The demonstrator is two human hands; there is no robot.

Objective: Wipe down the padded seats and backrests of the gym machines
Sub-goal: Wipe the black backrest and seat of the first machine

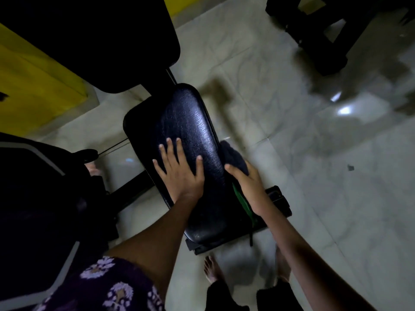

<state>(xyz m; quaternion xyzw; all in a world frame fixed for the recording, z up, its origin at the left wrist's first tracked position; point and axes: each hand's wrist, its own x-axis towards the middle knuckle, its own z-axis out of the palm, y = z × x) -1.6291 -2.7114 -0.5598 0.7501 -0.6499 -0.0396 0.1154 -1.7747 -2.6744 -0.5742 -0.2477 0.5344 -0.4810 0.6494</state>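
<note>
One dark, bunched cleaning cloth lies against the right-hand edge of the long black padded vinyl seat, at about two o'clock from the picture's centre. The right hand sits on top of the cloth's near end, fingers curled over it and gripping it, so the cloth shows past the fingertips at the hand's twelve o'clock. A green strip runs under that wrist along the seat's edge. At nine o'clock from the cloth, the left hand rests flat on the seat top, fingers spread and straight, holding nothing. A black backrest pad stands at eleven o'clock from the seat, beside a yellow wall. Pale marbled floor tiles surround the bench, and two bare feet stand at its six o'clock end.
</note>
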